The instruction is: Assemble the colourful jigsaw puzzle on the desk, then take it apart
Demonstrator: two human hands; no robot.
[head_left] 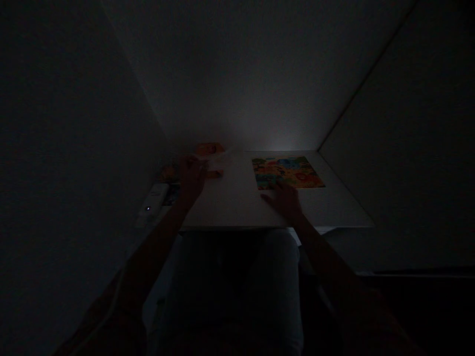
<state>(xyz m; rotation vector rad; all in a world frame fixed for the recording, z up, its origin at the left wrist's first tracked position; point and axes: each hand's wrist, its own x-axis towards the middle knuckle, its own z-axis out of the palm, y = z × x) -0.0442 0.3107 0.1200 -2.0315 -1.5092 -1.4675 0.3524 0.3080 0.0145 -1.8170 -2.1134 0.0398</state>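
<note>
The scene is very dark. A colourful picture puzzle (287,172) lies flat at the far right of a white table (237,202). My right hand (284,199) rests on the table at the puzzle's near left corner, fingers spread, touching its edge. My left hand (192,178) reaches to the table's far left, against a clear plastic bag (218,159) and an orange box (210,150). Whether the left hand grips the bag is lost in the dark.
A white device with a small lit dot (152,203) lies left of the table by the wall. Small coloured objects (167,174) sit beyond it. Walls close in on both sides. My lap (237,287) is under the table's near edge.
</note>
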